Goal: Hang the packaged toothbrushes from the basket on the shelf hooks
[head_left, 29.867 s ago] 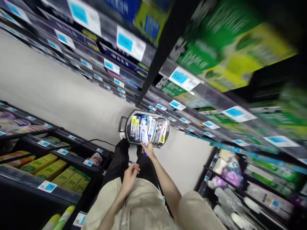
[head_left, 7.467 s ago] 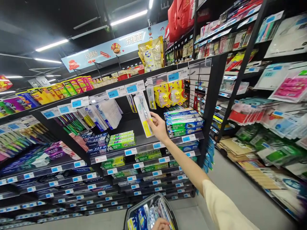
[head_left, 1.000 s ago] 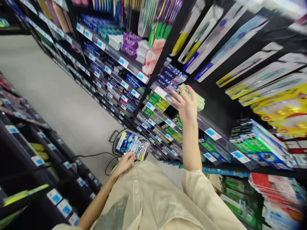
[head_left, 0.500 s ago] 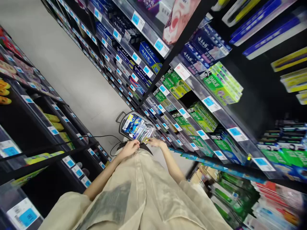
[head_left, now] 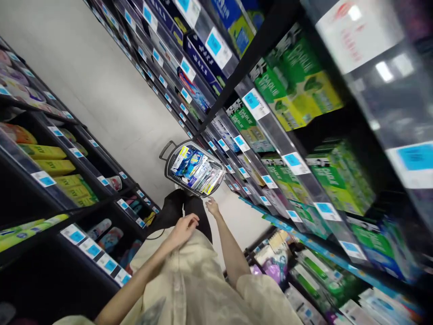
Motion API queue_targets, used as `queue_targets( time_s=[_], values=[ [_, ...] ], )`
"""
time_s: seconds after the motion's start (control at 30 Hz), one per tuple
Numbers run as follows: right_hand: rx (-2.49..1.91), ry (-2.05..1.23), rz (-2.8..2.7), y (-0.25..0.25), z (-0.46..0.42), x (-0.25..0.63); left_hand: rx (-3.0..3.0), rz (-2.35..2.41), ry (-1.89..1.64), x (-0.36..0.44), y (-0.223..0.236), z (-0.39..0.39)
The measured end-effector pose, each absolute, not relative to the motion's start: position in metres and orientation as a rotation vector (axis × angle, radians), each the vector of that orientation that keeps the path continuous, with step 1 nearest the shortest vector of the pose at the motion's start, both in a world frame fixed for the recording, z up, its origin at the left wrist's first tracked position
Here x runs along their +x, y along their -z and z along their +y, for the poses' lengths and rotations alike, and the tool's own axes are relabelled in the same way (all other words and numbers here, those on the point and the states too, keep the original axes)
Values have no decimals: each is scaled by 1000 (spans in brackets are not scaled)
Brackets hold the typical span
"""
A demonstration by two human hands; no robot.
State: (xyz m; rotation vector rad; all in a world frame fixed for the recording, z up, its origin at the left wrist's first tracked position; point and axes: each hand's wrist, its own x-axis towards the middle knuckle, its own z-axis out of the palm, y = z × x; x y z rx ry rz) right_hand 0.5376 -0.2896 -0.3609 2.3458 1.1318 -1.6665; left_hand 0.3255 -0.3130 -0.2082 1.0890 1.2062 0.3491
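Observation:
A grey-rimmed shopping basket [head_left: 168,174] stands on the floor before my legs. In it lie packaged toothbrushes [head_left: 204,177] in rows, beside blue packs [head_left: 190,161] with a yellow strip. My right hand [head_left: 213,208] is just outside the basket's near right edge, fingers apart, with nothing visible in it. My left hand [head_left: 184,231] hovers in front of my shirt, its fingers loosely bent and holding nothing that I can see.
Tall shelves on the right carry green and yellow toothpaste boxes [head_left: 297,85] above price tags. Yellow AXE packs [head_left: 72,187] sit on the left shelves. Pale floor [head_left: 101,90] runs between them. More goods hang at lower right.
About 7 s ago my right hand gripped a packaged toothbrush at the shelf. One second ago it was raised, open; then it dropped to the basket's edge and has now drawn back slightly.

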Motion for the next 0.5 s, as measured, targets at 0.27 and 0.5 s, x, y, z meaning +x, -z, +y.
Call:
queue_targets(
  time_s=[0.27, 0.5],
  values=[
    [2360, 1589, 1134, 503, -276, 507, 728, 1343, -302, 340, 278, -350],
    [2373, 1558, 1023, 584, -234, 483, 665, 1475, -262, 314, 305, -366]
  ],
)
